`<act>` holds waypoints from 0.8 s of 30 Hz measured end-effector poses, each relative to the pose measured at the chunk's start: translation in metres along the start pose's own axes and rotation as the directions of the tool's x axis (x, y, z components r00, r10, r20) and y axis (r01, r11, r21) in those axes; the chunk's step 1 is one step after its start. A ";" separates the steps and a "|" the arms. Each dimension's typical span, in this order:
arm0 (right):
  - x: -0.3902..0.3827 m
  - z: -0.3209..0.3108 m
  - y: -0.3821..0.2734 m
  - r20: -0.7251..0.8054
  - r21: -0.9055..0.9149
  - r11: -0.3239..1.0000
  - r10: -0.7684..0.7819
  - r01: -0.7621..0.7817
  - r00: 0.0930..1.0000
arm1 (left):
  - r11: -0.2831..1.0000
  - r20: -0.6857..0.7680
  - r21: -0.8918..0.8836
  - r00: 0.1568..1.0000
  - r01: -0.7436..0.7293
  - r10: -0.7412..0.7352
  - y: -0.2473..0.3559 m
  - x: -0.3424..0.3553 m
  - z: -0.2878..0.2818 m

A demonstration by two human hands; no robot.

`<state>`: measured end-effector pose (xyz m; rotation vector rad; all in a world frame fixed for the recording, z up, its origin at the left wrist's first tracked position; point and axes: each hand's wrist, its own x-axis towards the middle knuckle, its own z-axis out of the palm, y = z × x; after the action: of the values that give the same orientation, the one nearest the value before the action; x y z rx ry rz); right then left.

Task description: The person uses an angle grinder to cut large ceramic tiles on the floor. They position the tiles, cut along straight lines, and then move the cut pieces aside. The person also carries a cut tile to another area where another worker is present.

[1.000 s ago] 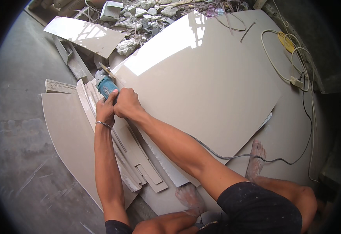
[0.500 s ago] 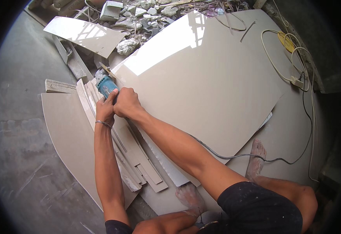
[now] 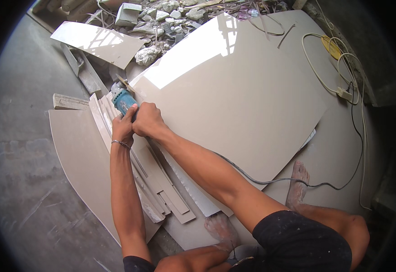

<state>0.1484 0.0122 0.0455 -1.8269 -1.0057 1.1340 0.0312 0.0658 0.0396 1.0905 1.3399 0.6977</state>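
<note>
The left hand (image 3: 123, 128) and the right hand (image 3: 147, 120) were both clenched around a blue power tool (image 3: 124, 100). The tool was located at the left edge of a large glossy slab (image 3: 243, 109); contact between its disc (image 3: 123, 81) and the slab could not be confirmed. Narrow strips (image 3: 164, 187) lay alongside.
</note>
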 end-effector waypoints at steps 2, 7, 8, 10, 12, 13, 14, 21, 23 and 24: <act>0.000 0.000 0.001 0.006 0.003 1.000 0.003 -0.003 1.000 | 1.000 -0.009 -0.001 1.000 0.020 -0.020 0.000 -0.001 0.000; 0.000 -0.001 0.002 0.016 0.010 1.000 0.014 -0.014 1.000 | 1.000 -0.021 0.011 1.000 0.008 -0.007 0.000 -0.001 0.002; 0.000 -0.002 0.001 0.020 0.010 1.000 0.014 -0.015 1.000 | 1.000 -0.029 0.005 0.999 0.025 -0.024 0.000 -0.002 0.002; -0.001 -0.003 0.001 0.027 0.004 1.000 0.020 -0.020 0.999 | 1.000 -0.019 0.010 1.000 0.004 -0.004 0.001 -0.002 0.003; -0.001 -0.003 0.001 0.023 0.010 1.000 0.015 -0.015 1.000 | 1.000 -0.020 0.011 1.000 0.004 -0.004 0.001 -0.003 0.003; -0.002 -0.004 0.001 0.022 0.004 1.000 0.020 -0.020 1.000 | 1.000 -0.023 0.009 1.000 0.007 -0.007 0.001 -0.003 0.003; -0.002 -0.004 0.001 0.023 0.011 1.000 0.016 -0.016 1.000 | 1.000 -0.026 0.008 1.000 0.010 -0.009 0.001 -0.004 0.003; -0.004 -0.005 0.001 0.033 0.014 1.000 0.023 -0.023 0.999 | 1.000 -0.029 0.011 1.000 0.008 -0.008 0.000 -0.006 0.005; -0.005 -0.006 0.002 0.035 0.019 1.000 0.024 -0.025 0.999 | 0.999 -0.038 0.022 0.999 0.030 -0.029 0.000 -0.007 0.006; -0.005 -0.006 0.002 0.038 0.019 0.999 0.026 -0.027 0.999 | 0.999 -0.043 0.033 0.999 0.025 -0.024 0.000 -0.007 0.006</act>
<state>0.1528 0.0056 0.0471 -1.8142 -0.9916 1.1944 0.0356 0.0581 0.0419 1.0891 1.4040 0.6862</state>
